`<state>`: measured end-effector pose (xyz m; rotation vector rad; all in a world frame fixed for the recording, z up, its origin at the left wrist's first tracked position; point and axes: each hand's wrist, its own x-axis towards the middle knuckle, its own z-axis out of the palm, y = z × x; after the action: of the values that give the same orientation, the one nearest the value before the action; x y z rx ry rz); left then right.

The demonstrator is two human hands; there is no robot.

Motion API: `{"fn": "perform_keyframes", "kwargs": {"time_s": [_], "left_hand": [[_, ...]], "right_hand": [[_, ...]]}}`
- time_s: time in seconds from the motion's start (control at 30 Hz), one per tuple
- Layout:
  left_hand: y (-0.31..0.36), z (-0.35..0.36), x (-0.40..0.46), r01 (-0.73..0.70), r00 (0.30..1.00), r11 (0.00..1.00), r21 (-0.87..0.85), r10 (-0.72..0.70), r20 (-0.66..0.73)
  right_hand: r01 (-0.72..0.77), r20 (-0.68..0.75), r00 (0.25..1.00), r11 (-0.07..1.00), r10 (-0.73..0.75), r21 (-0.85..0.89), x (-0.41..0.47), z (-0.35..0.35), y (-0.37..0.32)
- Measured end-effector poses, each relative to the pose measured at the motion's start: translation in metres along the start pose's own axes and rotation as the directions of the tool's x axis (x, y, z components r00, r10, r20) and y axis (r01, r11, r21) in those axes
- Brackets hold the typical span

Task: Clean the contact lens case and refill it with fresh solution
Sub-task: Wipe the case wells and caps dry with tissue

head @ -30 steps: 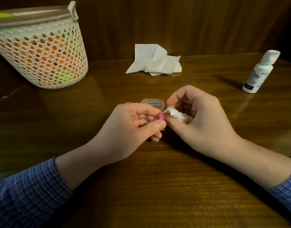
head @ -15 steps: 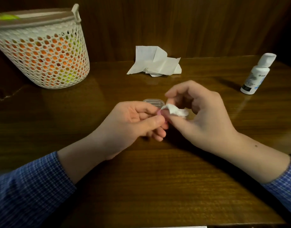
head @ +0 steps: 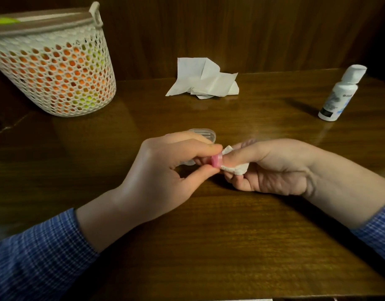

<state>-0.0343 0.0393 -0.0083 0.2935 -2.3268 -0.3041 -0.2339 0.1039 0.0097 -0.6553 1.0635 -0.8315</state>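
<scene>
My left hand (head: 163, 170) pinches a small pink lens-case cap (head: 216, 161) between thumb and fingers, above the middle of the wooden table (head: 209, 246). My right hand (head: 267, 166) holds a wad of white tissue (head: 233, 168) and presses it against the cap with the thumb. A clear plastic lens case part (head: 205, 133) lies on the table just behind my left hand, partly hidden by it. The white solution bottle (head: 339, 94) stands capped at the far right.
A white mesh basket (head: 54, 68) with orange and green contents stands at the back left. A crumpled white tissue sheet (head: 204, 79) lies at the back middle against the wooden wall.
My right hand has turned over, palm more upward, with the tissue now under the thumb. The pink cap shows more between my left fingers. Both hands have stayed at the table's middle.
</scene>
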Motion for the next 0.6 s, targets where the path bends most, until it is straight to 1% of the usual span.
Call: {"fn": "perform_keyframes", "kwargs": {"time_s": [0.07, 0.13, 0.2, 0.3, 0.37, 0.47, 0.53, 0.6], "left_hand": [[-0.0003, 0.0004, -0.001, -0.001, 1.0, 1.0, 0.005, 0.001, -0.009], [-0.0003, 0.0007, -0.0011, 0.035, 0.999, 0.999, -0.009, -0.035, -0.017], [0.0008, 0.0015, 0.0, 0.091, 0.996, 0.995, -0.035, -0.091, -0.011], [0.0015, 0.0029, 0.0014, 0.19, 0.982, 0.97, -0.154, -0.189, 0.019], [0.0012, 0.0043, 0.0015, 0.249, 0.968, 0.941, -0.229, -0.242, 0.06], [0.0008, 0.0063, 0.0013, 0.302, 0.953, 0.914, -0.269, -0.288, 0.093], [0.0015, 0.0072, 0.001, 0.286, 0.958, 0.921, -0.265, -0.278, 0.068], [0.0022, 0.0076, 0.0002, 0.259, 0.965, 0.934, -0.247, -0.263, 0.018]], "right_hand": [[0.061, -0.035, 0.997, 0.997, -0.063, -0.039, 0.0011, 0.001, 0.0016], [0.143, -0.097, 0.983, 0.984, -0.153, -0.109, 0.0017, 0.0033, 0.0035], [0.214, -0.173, 0.952, 0.954, -0.252, -0.21, 0.0017, 0.0046, 0.005], [0.255, -0.283, 0.883, 0.888, -0.376, -0.383, 0.0008, 0.004, 0.0049], [0.266, -0.301, 0.852, 0.85, -0.428, -0.454, -0.0005, 0.0035, 0.0051], [0.27, -0.297, 0.842, 0.829, -0.45, -0.49, -0.0014, 0.0044, 0.0061], [0.256, -0.306, 0.858, 0.859, -0.413, -0.443, 0.0005, 0.0042, 0.0063], [0.224, -0.304, 0.888, 0.903, -0.344, -0.365, 0.0028, 0.003, 0.0062]]}}
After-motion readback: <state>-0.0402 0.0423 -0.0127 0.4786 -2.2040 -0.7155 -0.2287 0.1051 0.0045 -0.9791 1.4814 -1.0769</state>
